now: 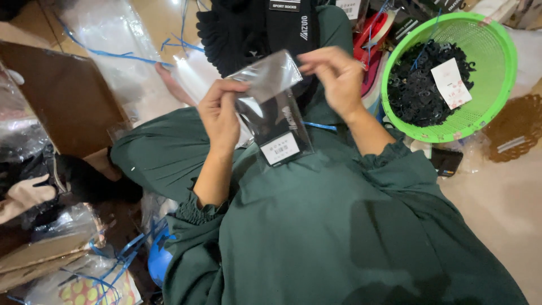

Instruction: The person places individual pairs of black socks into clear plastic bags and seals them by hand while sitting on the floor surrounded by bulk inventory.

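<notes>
While bagged, socks [275,121] between hands.

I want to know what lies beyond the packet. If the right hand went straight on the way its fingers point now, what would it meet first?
The right hand points leftward at the clear plastic bag, already pinching its top flap. Beyond that, probably the left hand holding the bag's other edge, though depth is unclear.

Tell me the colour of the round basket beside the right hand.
Bright green basket, holding black pieces and a white tag; the head view shows it best.
</notes>
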